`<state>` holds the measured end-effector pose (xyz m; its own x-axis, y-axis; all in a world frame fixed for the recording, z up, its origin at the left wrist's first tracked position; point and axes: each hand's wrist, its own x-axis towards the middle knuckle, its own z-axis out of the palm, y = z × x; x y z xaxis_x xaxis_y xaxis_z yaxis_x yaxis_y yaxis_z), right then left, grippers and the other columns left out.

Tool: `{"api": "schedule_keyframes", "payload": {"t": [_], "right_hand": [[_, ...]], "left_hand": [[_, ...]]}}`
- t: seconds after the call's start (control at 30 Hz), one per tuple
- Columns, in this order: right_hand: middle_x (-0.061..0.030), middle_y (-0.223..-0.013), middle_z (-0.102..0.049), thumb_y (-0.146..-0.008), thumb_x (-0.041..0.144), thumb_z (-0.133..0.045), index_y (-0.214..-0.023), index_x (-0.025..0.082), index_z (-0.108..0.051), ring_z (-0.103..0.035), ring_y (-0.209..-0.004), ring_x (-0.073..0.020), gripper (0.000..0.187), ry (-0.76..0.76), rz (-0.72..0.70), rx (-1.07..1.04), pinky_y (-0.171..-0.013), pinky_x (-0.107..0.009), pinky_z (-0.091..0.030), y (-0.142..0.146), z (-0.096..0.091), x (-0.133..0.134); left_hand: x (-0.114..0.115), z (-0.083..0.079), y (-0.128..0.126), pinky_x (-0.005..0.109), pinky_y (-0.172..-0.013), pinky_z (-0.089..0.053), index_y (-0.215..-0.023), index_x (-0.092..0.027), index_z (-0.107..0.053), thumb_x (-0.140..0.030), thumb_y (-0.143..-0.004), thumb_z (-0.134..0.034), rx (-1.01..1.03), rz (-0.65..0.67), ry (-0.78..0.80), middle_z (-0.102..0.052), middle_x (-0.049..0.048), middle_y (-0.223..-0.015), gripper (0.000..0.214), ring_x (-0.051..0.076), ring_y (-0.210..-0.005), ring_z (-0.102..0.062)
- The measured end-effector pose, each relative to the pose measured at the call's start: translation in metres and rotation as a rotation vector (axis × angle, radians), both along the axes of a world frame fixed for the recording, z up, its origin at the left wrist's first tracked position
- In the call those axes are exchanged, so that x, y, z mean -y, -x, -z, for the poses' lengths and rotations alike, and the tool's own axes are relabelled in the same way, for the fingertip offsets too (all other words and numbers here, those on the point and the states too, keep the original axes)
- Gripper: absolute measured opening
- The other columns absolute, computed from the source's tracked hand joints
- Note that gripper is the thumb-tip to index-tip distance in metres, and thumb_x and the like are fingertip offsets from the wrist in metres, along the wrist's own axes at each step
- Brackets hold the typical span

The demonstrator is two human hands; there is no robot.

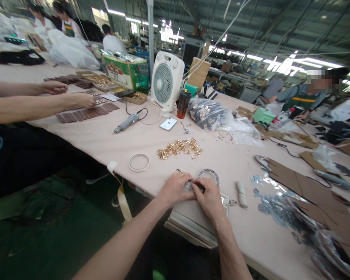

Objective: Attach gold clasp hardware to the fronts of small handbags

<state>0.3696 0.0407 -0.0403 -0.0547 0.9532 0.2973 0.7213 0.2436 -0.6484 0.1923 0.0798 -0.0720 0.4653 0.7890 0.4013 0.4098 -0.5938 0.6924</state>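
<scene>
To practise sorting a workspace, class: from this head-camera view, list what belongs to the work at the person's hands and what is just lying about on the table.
At the work: left hand; right hand; small metal piece pinched between them; clear round ring.

Lying about: electric screwdriver; smartphone; white desk fan; dark tumbler.

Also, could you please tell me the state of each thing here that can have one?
Left hand, closed on a small metal part
Right hand, closed on the same part
Electric screwdriver, lying down, cord attached
Phone, lying flat, back up
Desk fan, standing upright
Tumbler, upright, lid on
Gold fittings, loose heap
</scene>
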Motion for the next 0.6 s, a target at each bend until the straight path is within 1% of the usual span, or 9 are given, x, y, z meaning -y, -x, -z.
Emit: {"api": "schedule_keyframes", "payload": {"t": [0.2, 0.37, 0.43, 0.5, 0.57, 0.6], "right_hand": [[-0.0083, -0.096, -0.069, -0.093, 0.030, -0.067, -0.100, 0.025, -0.077, -0.063, -0.097, -0.0289, 0.013, 0.005, 0.010, 0.039, -0.089, -0.046, -0.050, -0.004, 0.008, -0.002], [-0.0090, -0.106, -0.067, -0.092, 0.028, -0.067, -0.110, 0.026, -0.073, -0.060, -0.107, -0.0297, 0.019, -0.059, 0.042, -0.023, -0.098, -0.049, -0.050, 0.001, 0.012, 0.000], [-0.0095, -0.111, -0.068, -0.092, 0.028, -0.066, -0.115, 0.025, -0.071, -0.060, -0.111, -0.0296, 0.024, -0.093, 0.057, -0.079, -0.102, -0.051, -0.049, 0.003, 0.008, 0.006], [-0.0102, -0.118, -0.068, -0.094, 0.030, -0.065, -0.121, 0.026, -0.069, -0.061, -0.113, -0.0290, 0.028, -0.139, 0.084, -0.163, -0.103, -0.050, -0.051, 0.000, 0.000, 0.015], [-0.0103, -0.120, -0.068, -0.096, 0.034, -0.063, -0.123, 0.026, -0.068, -0.063, -0.111, -0.0275, 0.028, -0.192, 0.151, -0.250, -0.099, -0.047, -0.054, -0.010, -0.008, 0.026], [-0.0103, -0.119, -0.068, -0.097, 0.037, -0.062, -0.122, 0.026, -0.068, -0.065, -0.108, -0.0264, 0.027, -0.225, 0.211, -0.288, -0.097, -0.045, -0.055, -0.020, -0.011, 0.030]], "left_hand": [[0.001, -0.001, -0.001, 0.041, -0.103, -0.050, -0.118, -0.023, -0.069, -0.042, -0.077, -0.088, 0.007, 0.003, -0.010, -0.074, 0.0064, -0.123, 0.049, 0.025, -0.115, -0.067], [0.002, -0.007, -0.001, 0.041, -0.101, -0.052, -0.123, -0.025, -0.068, -0.039, -0.077, -0.087, -0.001, -0.006, -0.007, -0.074, 0.0060, -0.120, 0.051, 0.025, -0.112, -0.068], [0.002, -0.009, -0.002, 0.042, -0.101, -0.053, -0.122, -0.024, -0.069, -0.041, -0.077, -0.087, 0.002, -0.015, -0.009, -0.074, 0.0075, -0.122, 0.052, 0.026, -0.113, -0.068], [0.003, -0.010, -0.002, 0.044, -0.101, -0.054, -0.121, -0.024, -0.070, -0.044, -0.077, -0.087, -0.008, -0.021, -0.008, -0.074, 0.0087, -0.122, 0.052, 0.028, -0.113, -0.068], [0.003, -0.009, -0.001, 0.046, -0.100, -0.055, -0.121, -0.025, -0.070, -0.047, -0.078, -0.086, -0.035, -0.020, -0.012, -0.075, 0.0087, -0.121, 0.051, 0.029, -0.113, -0.068], [0.002, -0.007, -0.001, 0.048, -0.101, -0.055, -0.122, -0.026, -0.070, -0.049, -0.079, -0.084, -0.051, -0.032, -0.016, -0.075, 0.0081, -0.123, 0.052, 0.030, -0.114, -0.068]]}}
